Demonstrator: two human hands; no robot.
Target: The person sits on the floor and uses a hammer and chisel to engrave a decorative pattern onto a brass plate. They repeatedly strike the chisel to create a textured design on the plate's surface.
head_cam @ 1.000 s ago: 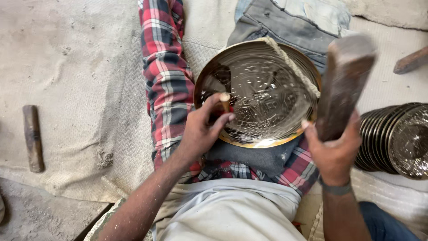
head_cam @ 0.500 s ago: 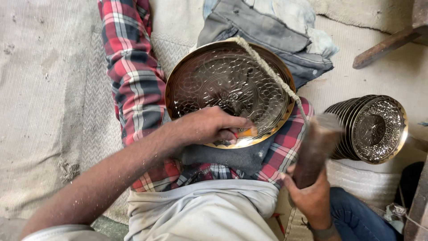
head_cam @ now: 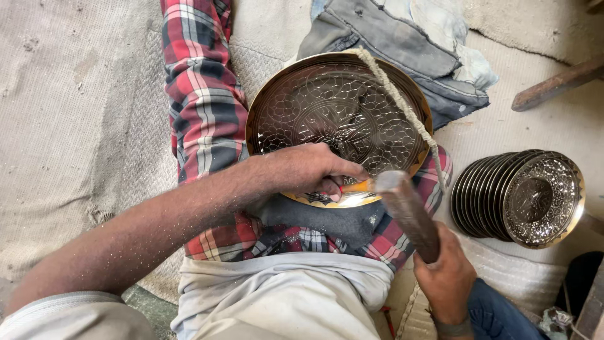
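Already patterned across its face, round engraved brass tray (head_cam: 336, 119) rests on lap | left hand (head_cam: 308, 169) pinches small tool at near rim | right hand (head_cam: 445, 277) clenches wooden mallet (head_cam: 409, 213) just beside rim | finished plates (head_cam: 522, 196) stacked right of tray

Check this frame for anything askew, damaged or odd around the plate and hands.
Nothing looks damaged or spilled. The engraved metal plate rests tilted on the lap, with a cord lying across it. The left hand presses its near rim; the right hand grips a wooden mallet. Fine specks dust the left forearm. The stacked plates lean sideways.
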